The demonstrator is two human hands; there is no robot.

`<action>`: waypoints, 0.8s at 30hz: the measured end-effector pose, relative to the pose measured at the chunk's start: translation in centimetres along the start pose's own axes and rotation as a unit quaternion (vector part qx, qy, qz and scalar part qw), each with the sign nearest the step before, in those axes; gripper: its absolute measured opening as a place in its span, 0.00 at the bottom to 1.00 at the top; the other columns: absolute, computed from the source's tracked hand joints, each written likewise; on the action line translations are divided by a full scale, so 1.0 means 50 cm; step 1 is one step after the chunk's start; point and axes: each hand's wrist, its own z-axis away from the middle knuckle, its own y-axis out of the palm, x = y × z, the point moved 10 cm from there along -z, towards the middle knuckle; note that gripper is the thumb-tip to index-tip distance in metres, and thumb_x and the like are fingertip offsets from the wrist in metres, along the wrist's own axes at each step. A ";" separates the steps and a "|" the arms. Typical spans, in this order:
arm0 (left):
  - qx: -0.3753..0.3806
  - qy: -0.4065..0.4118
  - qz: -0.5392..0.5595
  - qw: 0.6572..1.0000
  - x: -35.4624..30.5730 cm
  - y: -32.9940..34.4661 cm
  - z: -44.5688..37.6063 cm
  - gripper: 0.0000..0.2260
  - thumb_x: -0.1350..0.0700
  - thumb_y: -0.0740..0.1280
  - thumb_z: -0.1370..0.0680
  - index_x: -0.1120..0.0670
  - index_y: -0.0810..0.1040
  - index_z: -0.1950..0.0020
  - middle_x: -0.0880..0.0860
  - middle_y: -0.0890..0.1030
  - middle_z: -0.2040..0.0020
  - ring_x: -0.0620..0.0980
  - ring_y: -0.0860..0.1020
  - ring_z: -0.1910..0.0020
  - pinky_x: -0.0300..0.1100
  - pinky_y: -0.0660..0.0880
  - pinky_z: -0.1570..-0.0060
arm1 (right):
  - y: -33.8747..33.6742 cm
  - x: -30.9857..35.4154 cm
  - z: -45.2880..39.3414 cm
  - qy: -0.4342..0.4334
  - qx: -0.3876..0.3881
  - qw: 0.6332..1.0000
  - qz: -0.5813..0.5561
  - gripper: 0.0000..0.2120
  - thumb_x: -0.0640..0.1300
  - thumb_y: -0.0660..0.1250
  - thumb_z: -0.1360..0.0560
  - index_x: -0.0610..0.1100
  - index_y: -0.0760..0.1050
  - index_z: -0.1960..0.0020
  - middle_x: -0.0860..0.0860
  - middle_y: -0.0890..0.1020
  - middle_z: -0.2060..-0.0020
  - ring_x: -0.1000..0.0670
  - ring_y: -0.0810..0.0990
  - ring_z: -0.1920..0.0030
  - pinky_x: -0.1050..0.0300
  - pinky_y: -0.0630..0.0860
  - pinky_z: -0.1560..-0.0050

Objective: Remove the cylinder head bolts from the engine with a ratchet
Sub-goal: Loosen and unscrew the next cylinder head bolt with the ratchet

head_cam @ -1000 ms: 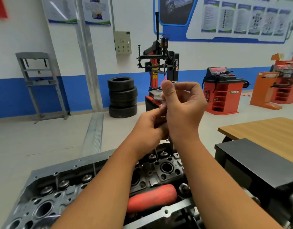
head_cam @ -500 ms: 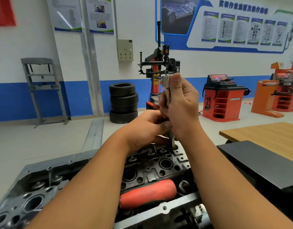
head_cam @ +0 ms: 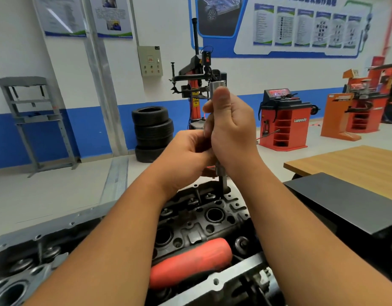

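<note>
**Both hands on an upright socket tool above the cylinder head**

Open floor (head_cam: 58,195) lies to the left and beyond the engine; on the right a black tabletop (head_cam: 336,202) and, past it, a wooden table (head_cam: 349,166) close in near the right forearm. The cylinder head (head_cam: 208,219) fills the near foreground, its pale metal edge (head_cam: 212,281) running across the bottom. A red tool handle (head_cam: 190,261) lies across the head between the forearms.

Far off stand a stack of tyres (head_cam: 152,133), a tyre changer (head_cam: 199,85) and a red wheel balancer (head_cam: 283,120) against the blue-and-white wall.

The right hand (head_cam: 232,129) is wrapped around an upright socket extension (head_cam: 217,87), thumb up beside its silver top end. The left hand (head_cam: 188,153) is curled and closed against the tool's lower part. The shaft's lower end (head_cam: 223,182) points down at the far edge of the head; no bolt can be made out on it.
</note>
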 end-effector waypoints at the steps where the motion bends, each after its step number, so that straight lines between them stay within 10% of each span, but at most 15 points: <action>1: -0.009 0.006 -0.005 1.000 -0.002 -0.002 0.000 0.07 0.67 0.68 0.19 0.57 0.83 0.46 0.55 0.88 0.52 0.56 0.87 0.53 0.52 0.85 0.51 | -0.002 0.003 0.002 0.005 -0.002 1.000 -0.012 0.23 0.58 0.54 0.15 0.45 0.76 0.60 0.53 0.74 0.74 0.53 0.74 0.71 0.54 0.73 0.64; 9: -0.034 0.005 -0.037 0.999 -0.017 -0.009 0.009 0.07 0.62 0.71 0.19 0.58 0.84 0.42 0.58 0.86 0.52 0.59 0.86 0.53 0.60 0.84 0.49 | -0.028 0.034 0.009 -0.038 -0.022 0.998 -0.050 0.12 0.49 0.73 0.21 0.44 0.74 0.56 0.42 0.76 0.67 0.43 0.76 0.66 0.49 0.76 0.63; 17: -0.025 -0.013 -0.011 1.000 -0.007 0.010 0.006 0.09 0.60 0.64 0.15 0.57 0.82 0.39 0.51 0.85 0.54 0.51 0.82 0.56 0.56 0.82 0.49 | -0.048 0.001 0.014 -0.021 -0.116 0.990 0.082 0.27 0.65 0.53 0.18 0.45 0.76 0.59 0.51 0.79 0.69 0.52 0.78 0.65 0.52 0.73 0.64; 24: -0.061 0.036 -0.103 0.992 -0.035 -0.008 0.003 0.17 0.75 0.66 0.23 0.54 0.83 0.46 0.51 0.86 0.56 0.51 0.85 0.58 0.40 0.81 0.60 | -0.032 0.004 0.035 -0.007 -0.108 0.984 0.141 0.20 0.61 0.57 0.16 0.48 0.72 0.58 0.49 0.78 0.65 0.43 0.78 0.58 0.51 0.68 0.62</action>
